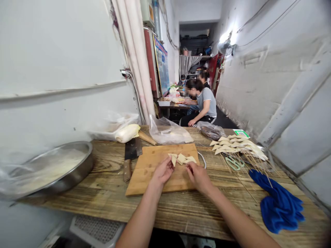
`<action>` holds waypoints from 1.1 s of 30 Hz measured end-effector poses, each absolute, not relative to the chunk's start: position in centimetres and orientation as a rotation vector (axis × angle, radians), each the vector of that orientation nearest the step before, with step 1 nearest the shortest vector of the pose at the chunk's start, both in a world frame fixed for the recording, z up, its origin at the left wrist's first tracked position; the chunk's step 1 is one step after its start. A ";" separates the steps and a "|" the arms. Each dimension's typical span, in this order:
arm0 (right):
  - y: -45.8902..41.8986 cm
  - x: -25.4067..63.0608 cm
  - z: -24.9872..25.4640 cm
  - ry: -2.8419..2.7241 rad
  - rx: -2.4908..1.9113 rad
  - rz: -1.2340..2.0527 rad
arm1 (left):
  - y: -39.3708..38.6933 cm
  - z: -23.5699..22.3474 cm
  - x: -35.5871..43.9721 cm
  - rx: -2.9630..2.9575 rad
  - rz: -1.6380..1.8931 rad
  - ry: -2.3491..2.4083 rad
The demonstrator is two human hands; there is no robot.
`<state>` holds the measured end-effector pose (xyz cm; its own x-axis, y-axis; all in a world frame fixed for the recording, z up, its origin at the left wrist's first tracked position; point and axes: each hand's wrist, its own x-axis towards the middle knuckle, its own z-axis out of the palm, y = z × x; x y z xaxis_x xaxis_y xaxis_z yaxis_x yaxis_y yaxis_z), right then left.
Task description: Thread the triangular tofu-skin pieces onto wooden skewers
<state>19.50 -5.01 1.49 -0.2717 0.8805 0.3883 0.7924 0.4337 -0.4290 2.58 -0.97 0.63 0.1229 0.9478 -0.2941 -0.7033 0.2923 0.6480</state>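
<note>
Over a wooden cutting board (147, 172), my left hand (163, 170) pinches a pale folded triangle of what looks like tofu sheet (173, 159). My right hand (198, 176) is closed at the fingertips beside more pale pieces (181, 158) on the board; whatever it grips is hidden. Threaded on thin sticks, several rows of similar triangles (232, 144) lie at the right of the table. Left of the board rests a cleaver (132, 148) with a wooden handle.
A large steel basin (89, 162) stands at the left edge. Behind the board are a pale leafy vegetable (127, 133) and a plastic bag (168, 132). Green-handled scissors (234, 163) and a blue cloth (278, 203) lie right. People (207, 101) sit farther back.
</note>
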 end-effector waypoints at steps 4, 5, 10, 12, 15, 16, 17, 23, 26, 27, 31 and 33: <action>-6.3 18.6 -0.3 -2.026 -1.252 0.092 | -0.7 0.2 2.5 0.322 1.349 0.741; -6.5 18.7 -0.5 -2.039 -1.234 0.080 | -0.7 0.1 2.5 0.312 1.384 0.738; -7.1 18.8 -0.4 -2.141 -1.272 0.101 | -0.4 -0.2 2.4 0.293 1.457 0.775; -7.1 18.7 -0.4 -2.134 -1.290 0.113 | -0.4 -0.2 2.2 0.320 1.437 0.790; -7.0 18.8 -0.5 -2.073 -1.289 0.121 | -0.4 0.2 2.0 0.322 1.393 0.734; -6.9 18.8 -0.6 -2.053 -1.288 0.125 | -0.4 0.4 2.0 0.298 1.372 0.697; -6.8 18.8 -0.6 -2.040 -1.296 0.129 | -0.4 0.5 2.0 0.264 1.351 0.667; -6.7 18.8 -0.6 -2.096 -1.502 0.148 | 0.0 0.5 1.9 0.118 1.334 0.687; -6.7 18.8 -0.5 -2.121 -1.564 0.166 | 0.2 0.3 1.6 0.068 1.327 0.678; -6.7 18.8 -0.5 -2.125 -1.571 0.173 | 0.3 0.3 1.5 0.063 1.323 0.674; -6.7 18.9 -0.2 -2.136 -1.592 0.198 | 0.2 0.2 1.3 0.245 1.398 0.746; -6.7 19.0 -0.1 -2.144 -1.603 0.205 | 0.1 0.1 1.1 0.435 1.456 0.889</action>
<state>18.98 -6.71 -0.12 -0.2214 0.9383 0.2658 0.8709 0.3129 -0.3790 1.12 0.10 0.07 -0.1160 0.9605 -0.2528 -0.6638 0.1144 0.7391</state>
